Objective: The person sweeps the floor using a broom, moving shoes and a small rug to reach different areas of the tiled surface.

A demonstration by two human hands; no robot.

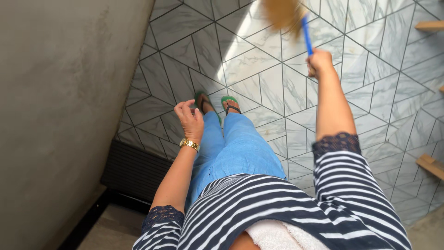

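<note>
My right hand (pixel 319 61) is stretched forward and closed around the blue handle of a broom (pixel 306 34). Its straw-coloured bristles (pixel 282 13) are blurred at the top of the view, over the tiled floor (pixel 259 60). My left hand (pixel 189 118) hangs by my hip with fingers loosely curled and nothing in it; a gold watch sits on that wrist. Below are my blue trousers (pixel 236 148) and my feet in green flip-flops (pixel 228 100).
A plain grey wall (pixel 60 102) fills the left side. A dark ribbed mat (pixel 134 169) lies at its base beside my left leg. Wooden furniture edges (pixel 430 164) poke in at the right. The floor has grey marbled tiles in a geometric pattern.
</note>
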